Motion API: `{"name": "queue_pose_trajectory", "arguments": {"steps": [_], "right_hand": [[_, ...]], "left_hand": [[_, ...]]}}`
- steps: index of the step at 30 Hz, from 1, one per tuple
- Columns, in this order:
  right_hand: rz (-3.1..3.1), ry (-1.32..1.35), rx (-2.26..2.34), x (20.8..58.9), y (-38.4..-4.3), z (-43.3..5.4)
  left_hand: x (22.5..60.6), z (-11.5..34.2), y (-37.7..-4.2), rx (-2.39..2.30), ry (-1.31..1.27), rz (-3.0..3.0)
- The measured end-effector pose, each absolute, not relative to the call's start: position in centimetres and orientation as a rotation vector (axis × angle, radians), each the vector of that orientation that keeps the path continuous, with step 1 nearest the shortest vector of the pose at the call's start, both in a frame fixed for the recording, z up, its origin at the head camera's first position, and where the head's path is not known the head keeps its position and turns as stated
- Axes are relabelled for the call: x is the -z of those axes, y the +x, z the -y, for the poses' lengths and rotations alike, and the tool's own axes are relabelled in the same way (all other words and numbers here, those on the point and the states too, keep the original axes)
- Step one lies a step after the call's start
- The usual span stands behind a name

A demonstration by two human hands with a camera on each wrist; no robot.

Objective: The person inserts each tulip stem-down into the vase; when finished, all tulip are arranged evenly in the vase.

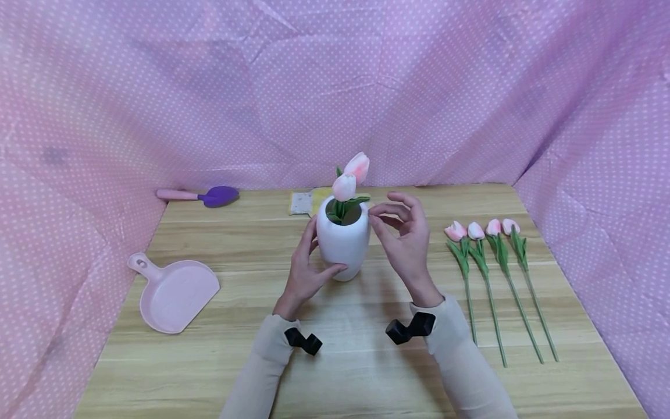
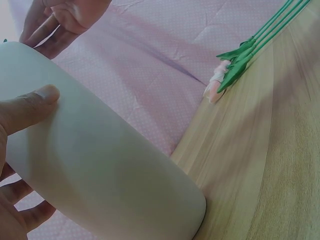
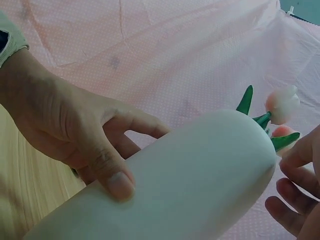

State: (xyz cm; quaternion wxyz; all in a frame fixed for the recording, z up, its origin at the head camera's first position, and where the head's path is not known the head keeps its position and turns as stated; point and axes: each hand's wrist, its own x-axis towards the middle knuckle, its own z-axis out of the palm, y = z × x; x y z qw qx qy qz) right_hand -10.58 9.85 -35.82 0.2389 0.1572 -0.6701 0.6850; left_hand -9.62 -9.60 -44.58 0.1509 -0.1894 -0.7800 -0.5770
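Observation:
A white vase (image 1: pixel 342 247) stands on the table, with two pink-and-white tulips (image 1: pixel 344 187) and their green leaves rising from its mouth. Around its left side my left hand (image 1: pixel 307 273) grips it, the thumb across the front, as the right wrist view also shows. My right hand (image 1: pixel 405 233) is by the right side of the rim, fingers loosely bent and nothing visible in them. Whether its fingertips touch the rim I cannot tell. The lower stems are hidden inside the vase (image 3: pixel 190 175).
Several tulips (image 1: pixel 492 262) lie side by side on the right of the wooden table (image 1: pixel 345 372). On the left are a pink dustpan (image 1: pixel 175 297) and a purple trowel (image 1: pixel 220 196). A yellow-and-grey packet (image 1: pixel 303 202) lies behind the vase. Pink dotted cloth (image 1: pixel 314 99) hangs around the table.

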Motion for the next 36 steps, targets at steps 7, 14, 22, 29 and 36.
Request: {"name": "queue_pose_trajectory", "arguments": {"steps": [7,14,22,29,36], "right_hand": [[1.804,0.383,-1.894,35.6,-10.4,-11.3],[1.683,0.374,-1.928,35.2,-10.7,-14.3],[1.583,0.318,-1.977,34.8,-10.7,-18.5],[1.610,0.200,-1.999,35.5,-10.2,-21.6],[1.732,0.040,-1.966,36.9,-9.5,-24.4]], "left_hand": [[44.7,9.5,-9.8,1.664,-0.554,2.232],[44.5,9.4,-10.0,1.671,-0.557,2.209],[44.3,9.4,-9.9,1.655,-0.561,2.210],[44.6,9.5,-9.8,1.672,-0.546,2.216],[44.7,9.4,-9.7,1.683,-0.538,2.230]]}}
